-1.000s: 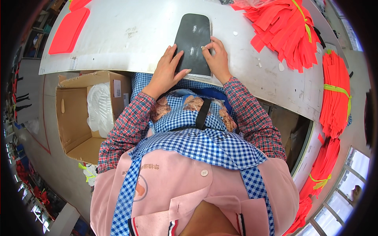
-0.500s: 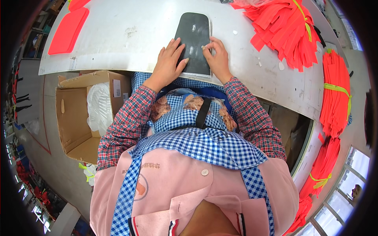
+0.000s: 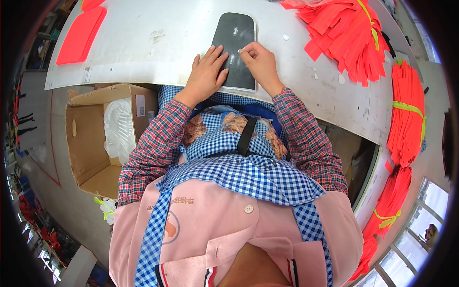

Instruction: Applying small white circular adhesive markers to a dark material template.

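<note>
- Where the white bench (image 3: 158, 43) meets the person's lap, one dark flat pad (image 3: 235, 48) with rounded corners lies at 12 o'clock, matte and smudged.
- Left hand (image 3: 206, 74): fingers spread wide, pressed flat on the pad's left edge.
- Right hand (image 3: 260, 64): fingers pinched narrow on a small white bit; what it is cannot be told.
- One red sheet stack (image 3: 79, 36) at 10 o'clock.
- One loose red strip heap (image 3: 354, 43) at 1 o'clock.
- One open cardboard box (image 3: 91, 143) at 9 o'clock, with clear plastic inside.
</note>
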The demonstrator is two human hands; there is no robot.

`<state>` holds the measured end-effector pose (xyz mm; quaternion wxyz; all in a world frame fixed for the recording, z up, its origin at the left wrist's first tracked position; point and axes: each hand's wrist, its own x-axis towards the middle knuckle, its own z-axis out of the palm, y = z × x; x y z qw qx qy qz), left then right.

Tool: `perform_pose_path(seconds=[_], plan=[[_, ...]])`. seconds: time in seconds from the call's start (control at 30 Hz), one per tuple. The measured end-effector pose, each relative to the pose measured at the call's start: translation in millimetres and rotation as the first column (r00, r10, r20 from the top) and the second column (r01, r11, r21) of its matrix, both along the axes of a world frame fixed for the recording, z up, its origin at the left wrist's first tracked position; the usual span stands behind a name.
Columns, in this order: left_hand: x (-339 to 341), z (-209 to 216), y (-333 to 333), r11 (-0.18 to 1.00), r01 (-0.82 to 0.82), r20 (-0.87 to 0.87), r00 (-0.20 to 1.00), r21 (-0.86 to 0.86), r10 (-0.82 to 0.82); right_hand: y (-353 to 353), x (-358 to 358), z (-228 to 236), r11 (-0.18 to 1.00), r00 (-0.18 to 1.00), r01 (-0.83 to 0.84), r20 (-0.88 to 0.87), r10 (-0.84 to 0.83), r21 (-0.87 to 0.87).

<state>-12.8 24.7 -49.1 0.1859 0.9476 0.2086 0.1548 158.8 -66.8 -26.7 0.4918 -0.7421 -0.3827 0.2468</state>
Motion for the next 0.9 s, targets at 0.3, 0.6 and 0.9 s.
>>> perform_pose_path(seconds=[0.3,0.6,0.9], plan=[[0,-3,-1,1.0,-0.011,0.035,0.999,0.006,0.011,18,-4,4,0.96,0.946,-0.075,0.286,0.154,-0.27],[-1,-3,-2,0.998,-0.026,0.027,0.999,0.052,0.024,27,8,12,0.867,0.945,-0.195,0.149,0.292,-0.459],[-3,-5,-2,0.998,-0.022,0.06,0.998,0.056,0.019,31,13,15,0.832,0.948,-0.266,0.024,0.318,-0.487]])
